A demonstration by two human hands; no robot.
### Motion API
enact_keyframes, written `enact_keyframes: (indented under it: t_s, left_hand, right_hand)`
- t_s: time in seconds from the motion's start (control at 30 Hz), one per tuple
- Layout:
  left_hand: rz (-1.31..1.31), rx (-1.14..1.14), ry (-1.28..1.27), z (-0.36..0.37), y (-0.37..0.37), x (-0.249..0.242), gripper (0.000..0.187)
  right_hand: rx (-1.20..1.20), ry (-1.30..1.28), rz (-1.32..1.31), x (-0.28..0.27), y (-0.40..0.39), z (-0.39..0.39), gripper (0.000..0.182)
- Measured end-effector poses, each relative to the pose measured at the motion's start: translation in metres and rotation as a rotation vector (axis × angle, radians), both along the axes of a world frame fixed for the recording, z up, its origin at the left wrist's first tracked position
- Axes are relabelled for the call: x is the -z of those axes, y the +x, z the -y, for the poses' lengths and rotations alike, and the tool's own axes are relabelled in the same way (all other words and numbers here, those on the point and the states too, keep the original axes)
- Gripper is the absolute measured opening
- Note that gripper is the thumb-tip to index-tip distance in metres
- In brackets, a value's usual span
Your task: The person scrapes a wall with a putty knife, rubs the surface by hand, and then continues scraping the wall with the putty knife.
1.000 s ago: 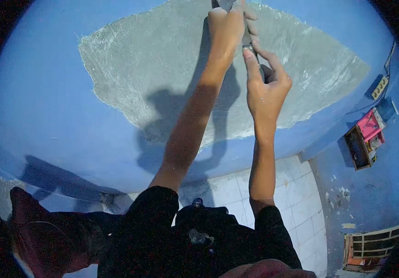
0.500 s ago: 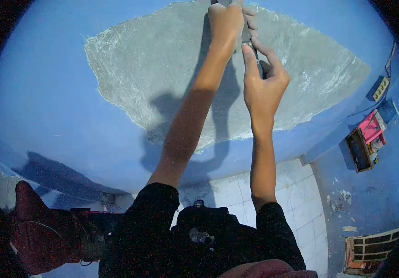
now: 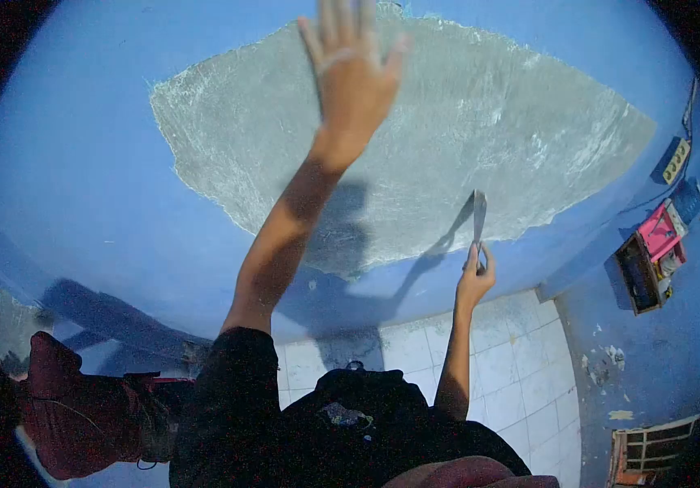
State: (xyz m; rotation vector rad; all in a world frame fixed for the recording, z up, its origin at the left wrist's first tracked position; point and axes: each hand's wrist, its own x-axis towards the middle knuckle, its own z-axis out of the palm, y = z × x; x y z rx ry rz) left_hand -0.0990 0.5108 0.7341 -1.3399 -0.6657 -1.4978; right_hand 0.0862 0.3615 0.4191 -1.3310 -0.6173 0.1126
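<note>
My left hand [image 3: 355, 85] is raised over the upper part of a bare grey patch [image 3: 447, 122] on the blue wall. Its fingers are spread, slightly blurred, and nothing is in it. Lower and to the right, my right hand [image 3: 475, 281] grips a putty knife [image 3: 480, 215] by its handle, which the fingers largely hide. The blade points up and overlaps the patch's lower edge in this view.
Blue paint [image 3: 81, 179] surrounds the patch with ragged edges. At right hang a socket strip [image 3: 673, 160] with a cable and a small wall shelf [image 3: 638, 276] holding pink and blue items. White tiles [image 3: 504, 366] cover the floor; a dark red padded thing [image 3: 81, 415] stands at lower left.
My hands were close together at the patch's top, around the putty knife. The left has come away to the left and spread its fingers; the right has dropped down with the knife.
</note>
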Motion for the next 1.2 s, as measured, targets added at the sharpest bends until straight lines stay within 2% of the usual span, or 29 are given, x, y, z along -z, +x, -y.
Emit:
enact_keyframes:
  t_s: [0.07,0.13,0.23,0.3,0.37,0.4,0.43,0.47,0.5,0.53,0.57,0.6,0.63,0.73,0.77,0.8,0.83,0.87,0.9,0.97,1.0,1.03,1.1,1.13,1.17,1.2]
  left_hand:
    - [-0.168,-0.048,-0.073,-0.006,0.023,0.015,0.056]
    - [-0.39,0.304,-0.392,-0.002,0.048,0.037,0.068]
    - [-0.547,0.42,-0.445,-0.006,0.058,0.044,0.073]
    - [-0.409,0.424,-0.388,-0.01,0.049,0.036,0.072]
    - [-0.262,0.412,-0.323,-0.013,0.031,0.021,0.071]
    - [-0.191,0.407,-0.295,-0.013,0.022,0.012,0.069]
    - [-0.217,0.283,-0.412,-0.003,0.016,-0.001,0.068]
    - [-0.247,0.159,-0.525,0.007,0.013,-0.015,0.068]
    - [-0.245,0.072,-0.448,0.01,0.015,-0.023,0.067]
    - [-0.23,-0.014,-0.362,0.008,0.019,-0.032,0.067]
    - [-0.246,-0.039,-0.332,0.006,0.022,-0.041,0.067]
    - [-0.264,-0.07,-0.31,0.003,0.024,-0.047,0.067]
    - [-0.3,-0.072,-0.285,0.001,0.027,-0.056,0.067]
    - [-0.372,-0.082,-0.194,-0.005,0.035,-0.084,0.065]
    - [-0.375,-0.069,-0.166,-0.008,0.04,-0.093,0.065]
    - [-0.368,-0.056,-0.129,-0.009,0.044,-0.1,0.065]
    - [-0.358,-0.049,-0.124,-0.009,0.048,-0.105,0.064]
    - [-0.349,-0.047,-0.117,-0.009,0.05,-0.108,0.064]
    - [-0.34,-0.048,-0.101,-0.009,0.051,-0.113,0.064]
    - [-0.339,-0.043,-0.133,-0.005,0.051,-0.111,0.064]
    - [-0.347,-0.042,-0.157,-0.002,0.051,-0.106,0.065]
    - [-0.378,-0.037,-0.181,0.0,0.05,-0.102,0.065]
    - [-0.419,-0.029,-0.227,0.003,0.048,-0.097,0.066]
    - [-0.464,-0.02,-0.245,0.003,0.048,-0.092,0.066]
    - [-0.514,-0.01,-0.266,0.004,0.048,-0.085,0.066]
    - [-0.566,0.003,-0.292,0.005,0.047,-0.078,0.066]
  right_hand:
    - [0.012,-0.085,-0.027,0.041,0.01,0.009,0.03]
    - [0.028,-0.192,-0.04,0.083,0.02,0.025,0.031]
    - [0.047,-0.308,-0.043,0.161,0.04,0.056,0.027]
    - [0.081,-0.499,-0.128,0.208,0.047,0.092,0.032]
    - [0.19,-0.481,-0.03,0.291,0.054,0.135,0.035]
    - [0.156,-0.686,-0.153,0.351,0.06,0.17,0.03]
    - [0.096,-0.905,-0.261,0.406,0.066,0.202,0.025]
    - [0.001,-1.073,-0.121,0.475,0.063,0.251,0.022]
    - [-0.088,-1.22,0.037,0.534,0.059,0.295,0.02]
    - [-0.189,-1.495,0.402,0.558,0.042,0.337,0.019]
    - [-0.245,-1.699,0.822,0.562,0.022,0.374,0.019]
    - [-0.31,-1.758,0.532,0.526,0.02,0.395,0.022]
    - [-0.323,-1.794,0.361,0.494,0.014,0.409,0.026]
    - [-0.35,-1.833,0.2,0.449,0.001,0.435,0.036]
    - [-0.36,-1.824,0.227,0.511,0.004,0.454,0.038]
    - [-0.369,-1.815,0.254,0.538,0.003,0.463,0.04]
    - [-0.378,-1.806,0.281,0.54,-0.001,0.465,0.043]
    - [-0.388,-1.852,0.327,0.541,0.017,0.46,0.042]
    - [-0.397,-1.898,0.375,0.472,0.029,0.433,0.041]
    - [-0.672,-1.913,0.552,0.457,0.047,0.401,0.034]
    - [-0.759,-1.931,0.438,0.473,0.057,0.388,0.031]
    - [-0.569,-1.846,0.161,0.489,0.058,0.37,0.031]
    - [-0.148,-1.473,-0.302,0.552,0.065,0.347,0.03]
    - [-0.181,-1.192,-0.546,0.513,0.066,0.323,0.025]
    - [-0.197,-0.913,-0.793,0.466,0.066,0.296,0.028]
    - [-0.201,-0.881,-0.744,0.442,0.058,0.278,0.033]
